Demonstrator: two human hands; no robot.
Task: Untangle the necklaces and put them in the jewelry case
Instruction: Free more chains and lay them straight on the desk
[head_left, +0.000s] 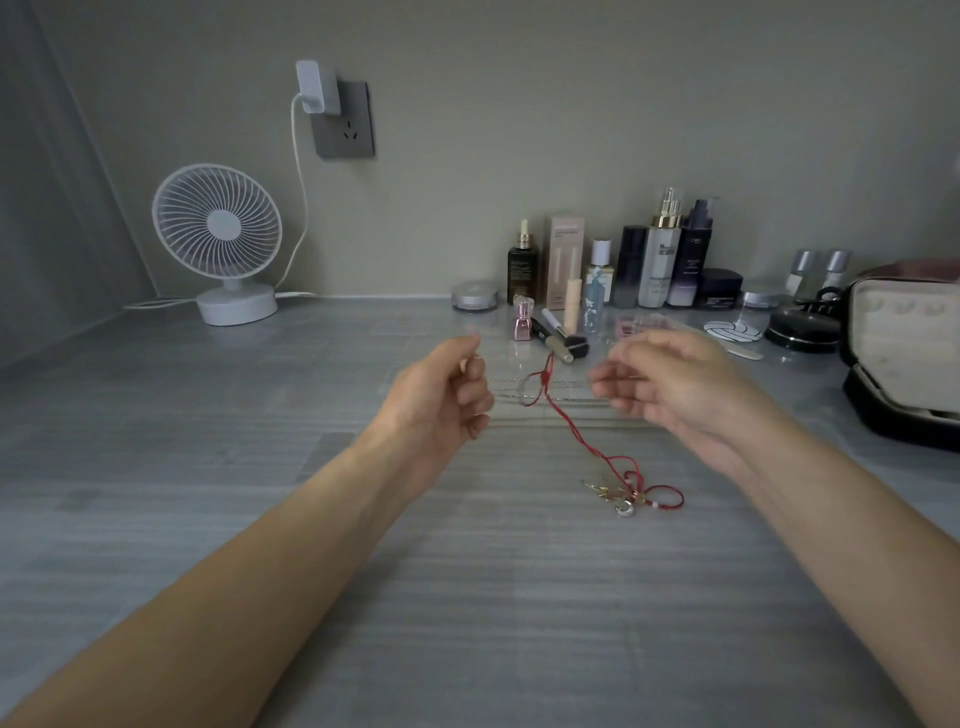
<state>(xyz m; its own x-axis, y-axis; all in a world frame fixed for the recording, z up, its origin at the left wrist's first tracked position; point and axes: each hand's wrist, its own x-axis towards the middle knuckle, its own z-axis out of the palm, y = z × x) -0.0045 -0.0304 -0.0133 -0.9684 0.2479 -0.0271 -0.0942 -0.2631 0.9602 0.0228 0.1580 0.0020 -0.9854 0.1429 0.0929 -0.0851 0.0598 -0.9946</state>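
The silver chains were stretched taut, red cord snagged round them and trailing toward 5 o'clock. Both the left hand and right hand pinched an end. I'd slacken first, then slide the cord off. The jewelry case sat at 3 o'clock.

Two hands, the left hand and the right hand; one red cord necklace; silver chains, too fine to count; one jewelry case, far right; one fan, far left; one wall charger.
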